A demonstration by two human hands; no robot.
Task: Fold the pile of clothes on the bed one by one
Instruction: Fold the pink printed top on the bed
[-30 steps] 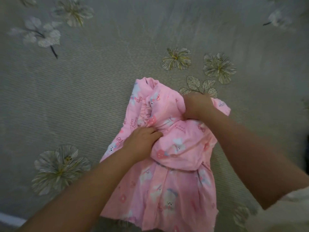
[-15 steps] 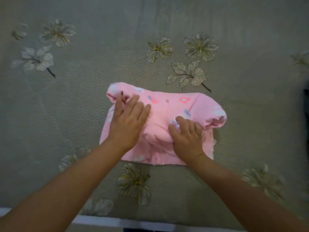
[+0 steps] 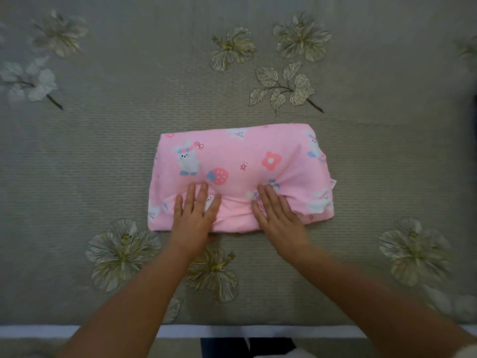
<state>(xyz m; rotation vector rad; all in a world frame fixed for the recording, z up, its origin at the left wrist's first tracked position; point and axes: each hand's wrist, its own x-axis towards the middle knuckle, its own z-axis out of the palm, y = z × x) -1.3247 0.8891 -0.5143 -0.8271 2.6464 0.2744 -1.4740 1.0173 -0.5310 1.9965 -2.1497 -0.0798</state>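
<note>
Pink folded garment (image 3: 240, 174) lies flat on the bed (image 3: 103, 156). My left hand (image 3: 192, 218) and right hand (image 3: 280, 218) press its near edge, fingers straight, gripping nothing.

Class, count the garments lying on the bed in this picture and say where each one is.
1. A folded pink garment lies mid-bed on the floral bedcover, under the left hand and right hand. No pile shows; more may lie outside the view.

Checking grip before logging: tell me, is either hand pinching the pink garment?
No, the left hand and right hand press flat-fingered on the pink garment.
</note>
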